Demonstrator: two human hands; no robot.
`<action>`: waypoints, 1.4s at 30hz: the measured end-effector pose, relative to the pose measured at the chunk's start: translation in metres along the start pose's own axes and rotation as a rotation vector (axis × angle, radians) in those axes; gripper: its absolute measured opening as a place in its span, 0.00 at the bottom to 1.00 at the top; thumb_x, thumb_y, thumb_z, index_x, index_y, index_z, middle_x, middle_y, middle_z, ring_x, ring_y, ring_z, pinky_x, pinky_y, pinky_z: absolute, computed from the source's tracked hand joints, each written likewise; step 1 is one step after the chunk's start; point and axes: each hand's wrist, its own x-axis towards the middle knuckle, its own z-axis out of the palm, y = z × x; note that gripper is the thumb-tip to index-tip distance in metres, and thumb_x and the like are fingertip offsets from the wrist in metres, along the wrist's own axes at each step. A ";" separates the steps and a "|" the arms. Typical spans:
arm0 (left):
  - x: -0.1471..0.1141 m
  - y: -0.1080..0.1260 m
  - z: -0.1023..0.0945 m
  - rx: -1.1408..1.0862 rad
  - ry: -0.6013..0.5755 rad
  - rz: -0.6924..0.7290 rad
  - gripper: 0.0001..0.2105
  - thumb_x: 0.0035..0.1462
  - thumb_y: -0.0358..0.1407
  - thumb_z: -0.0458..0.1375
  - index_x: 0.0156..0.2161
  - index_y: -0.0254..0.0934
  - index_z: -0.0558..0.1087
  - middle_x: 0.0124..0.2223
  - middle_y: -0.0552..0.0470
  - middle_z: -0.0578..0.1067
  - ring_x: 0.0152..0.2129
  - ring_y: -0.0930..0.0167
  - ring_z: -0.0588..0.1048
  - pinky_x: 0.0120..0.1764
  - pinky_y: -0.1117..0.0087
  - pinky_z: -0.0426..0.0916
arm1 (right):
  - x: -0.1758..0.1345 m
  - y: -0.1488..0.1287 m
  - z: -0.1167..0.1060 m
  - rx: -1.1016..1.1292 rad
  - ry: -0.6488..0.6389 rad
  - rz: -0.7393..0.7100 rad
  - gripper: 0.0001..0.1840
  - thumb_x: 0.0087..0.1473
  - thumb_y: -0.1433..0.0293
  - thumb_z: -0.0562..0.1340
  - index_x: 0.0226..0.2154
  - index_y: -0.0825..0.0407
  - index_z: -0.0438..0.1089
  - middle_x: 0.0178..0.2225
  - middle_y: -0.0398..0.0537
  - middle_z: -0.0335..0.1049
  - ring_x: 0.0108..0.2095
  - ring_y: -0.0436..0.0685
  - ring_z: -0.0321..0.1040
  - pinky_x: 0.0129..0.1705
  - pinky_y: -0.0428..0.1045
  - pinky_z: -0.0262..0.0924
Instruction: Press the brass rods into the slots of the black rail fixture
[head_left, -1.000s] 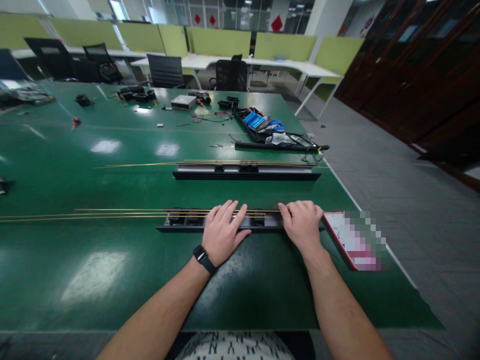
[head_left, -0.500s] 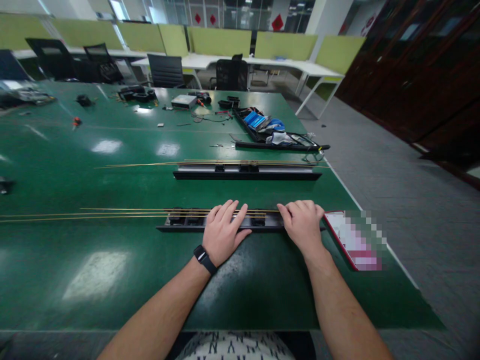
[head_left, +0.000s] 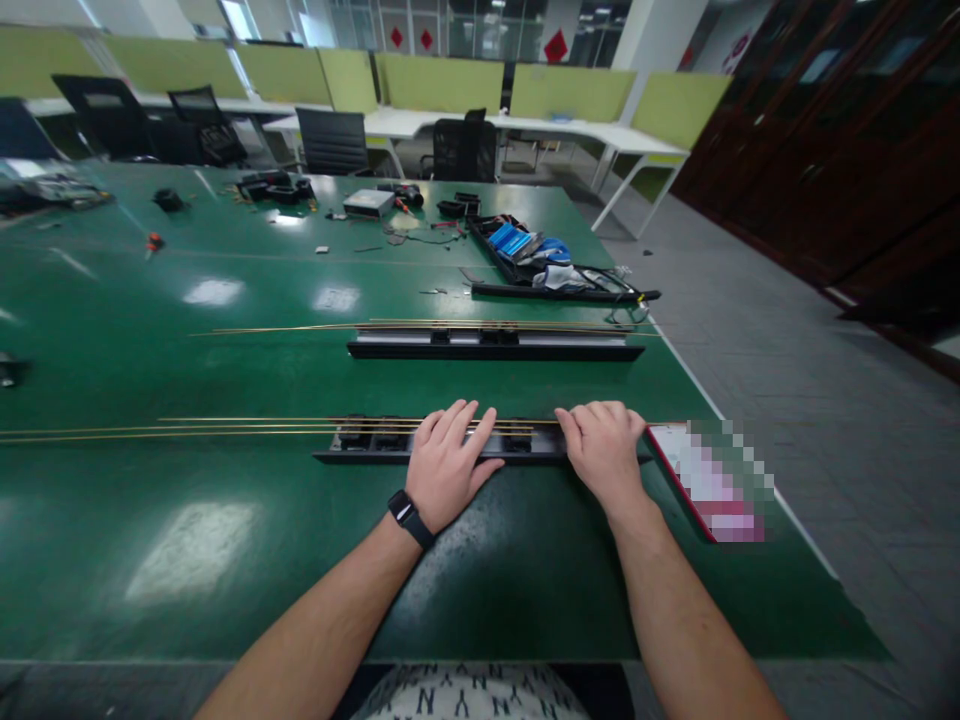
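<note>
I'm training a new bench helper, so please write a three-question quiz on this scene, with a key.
1. Which hand is nearer the red-edged flat object: A) left or B) right?
2. True or false: the fingers of the left hand lie across thin gold rods.
3. Fill in: these rods stick out past the ___ end of the nearer black rail.

Key: 1. B, the right hand; 2. True; 3. left.

The left arm [head_left: 315, 620] and right arm [head_left: 682, 600] reach forward, bare; the left hand [head_left: 448, 460] lies palm down, fingers [head_left: 483, 430] a bit apart; the right hand [head_left: 606, 450] curls over, thumb [head_left: 570, 432] pointing forward and left.
</note>
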 end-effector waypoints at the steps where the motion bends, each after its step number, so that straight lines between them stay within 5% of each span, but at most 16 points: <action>1: 0.000 0.000 0.000 0.000 0.002 0.000 0.29 0.66 0.50 0.56 0.68 0.42 0.66 0.66 0.42 0.70 0.65 0.57 0.66 0.64 0.52 0.58 | 0.000 0.001 -0.001 -0.005 0.005 0.006 0.25 0.70 0.55 0.52 0.26 0.50 0.70 0.33 0.50 0.75 0.42 0.60 0.59 0.48 0.58 0.41; 9: 0.001 0.001 0.000 0.002 -0.003 -0.002 0.29 0.66 0.50 0.57 0.67 0.42 0.66 0.66 0.42 0.71 0.65 0.56 0.66 0.64 0.52 0.58 | 0.000 0.000 -0.002 0.087 0.007 0.030 0.21 0.69 0.54 0.54 0.33 0.49 0.73 0.36 0.49 0.76 0.43 0.60 0.62 0.50 0.57 0.42; 42: 0.000 0.000 0.002 0.005 0.023 0.004 0.29 0.65 0.50 0.59 0.67 0.42 0.67 0.66 0.42 0.71 0.64 0.57 0.67 0.63 0.52 0.59 | 0.002 0.004 -0.001 -0.012 0.002 0.053 0.25 0.70 0.55 0.54 0.25 0.51 0.70 0.30 0.49 0.74 0.40 0.59 0.61 0.47 0.57 0.42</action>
